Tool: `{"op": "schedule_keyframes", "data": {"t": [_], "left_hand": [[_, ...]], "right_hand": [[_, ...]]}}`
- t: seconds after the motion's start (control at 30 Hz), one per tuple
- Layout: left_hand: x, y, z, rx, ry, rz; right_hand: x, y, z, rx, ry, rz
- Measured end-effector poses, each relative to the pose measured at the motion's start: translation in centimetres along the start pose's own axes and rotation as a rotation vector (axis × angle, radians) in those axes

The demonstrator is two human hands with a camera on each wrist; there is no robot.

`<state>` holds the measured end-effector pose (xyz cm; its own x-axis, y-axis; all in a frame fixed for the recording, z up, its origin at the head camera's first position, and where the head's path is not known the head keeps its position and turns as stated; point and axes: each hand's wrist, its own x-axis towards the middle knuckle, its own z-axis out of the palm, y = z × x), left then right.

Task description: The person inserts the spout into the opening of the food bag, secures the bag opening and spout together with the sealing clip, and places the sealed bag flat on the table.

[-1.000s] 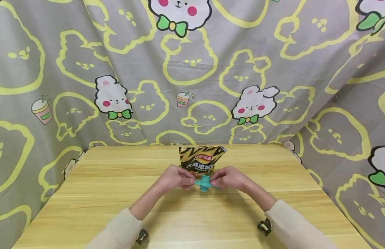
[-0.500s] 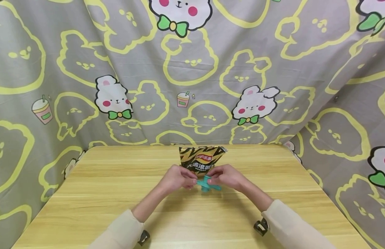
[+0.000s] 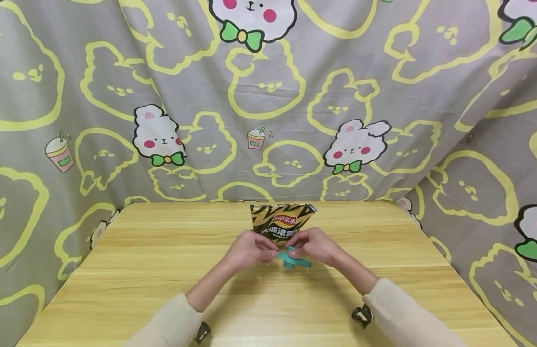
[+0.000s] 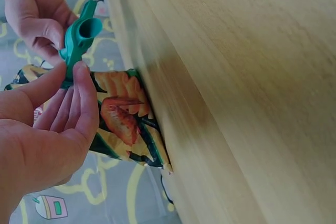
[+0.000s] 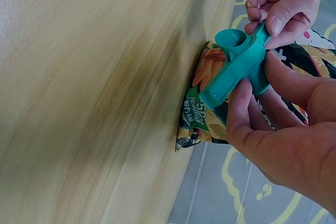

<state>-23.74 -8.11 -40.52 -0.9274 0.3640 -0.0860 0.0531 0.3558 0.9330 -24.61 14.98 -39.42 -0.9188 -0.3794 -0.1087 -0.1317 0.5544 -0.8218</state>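
Both hands hold a teal plastic bag clip (image 3: 301, 262) with a round pour spout, just in front of a chip bag (image 3: 280, 220). The left hand (image 3: 250, 249) pinches one narrow end of the clip between thumb and fingertips. Around the clip's middle, on the side opposite the spout opening, the right hand (image 3: 315, 246) grips with thumb and fingers. In the left wrist view, the hollow spout of the bag clip (image 4: 76, 44) faces the camera side. The right wrist view shows the long bar of the bag clip (image 5: 241, 72), its free end sticking out past the right fingers.
The black-and-gold chip bag stands upright on the wooden table (image 3: 268, 308), toward its back edge. Behind and at the sides hangs a grey curtain (image 3: 194, 86) with cartoon prints. Dark wrist devices show under both pale sleeves (image 3: 403, 308).
The right hand has shifted from the clip's right end to its middle. The clip has turned a little, its right end now lower and nearer, and has moved slightly right with the left hand.
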Motion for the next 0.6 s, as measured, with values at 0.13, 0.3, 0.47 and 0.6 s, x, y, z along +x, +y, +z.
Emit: {"op": "schedule_keyframes", "data": {"t": [0.13,0.3,0.47,0.6], "left_hand": [[-0.07,0.22,0.03,0.033,-0.009,0.003],[-0.19,0.52,-0.01,0.082,-0.007,-0.011],[-0.15,0.66,-0.02,0.142,0.019,-0.023],[-0.06,0.71,0.04,0.151,0.032,-0.020]], "right_hand": [[0.02,0.04,0.07,0.010,0.004,-0.020],[0.00,0.17,0.07,0.005,0.007,-0.043],[-0.03,0.13,-0.09,-0.002,0.002,-0.049],[-0.14,0.03,-0.21,-0.004,-0.001,-0.056]]}}
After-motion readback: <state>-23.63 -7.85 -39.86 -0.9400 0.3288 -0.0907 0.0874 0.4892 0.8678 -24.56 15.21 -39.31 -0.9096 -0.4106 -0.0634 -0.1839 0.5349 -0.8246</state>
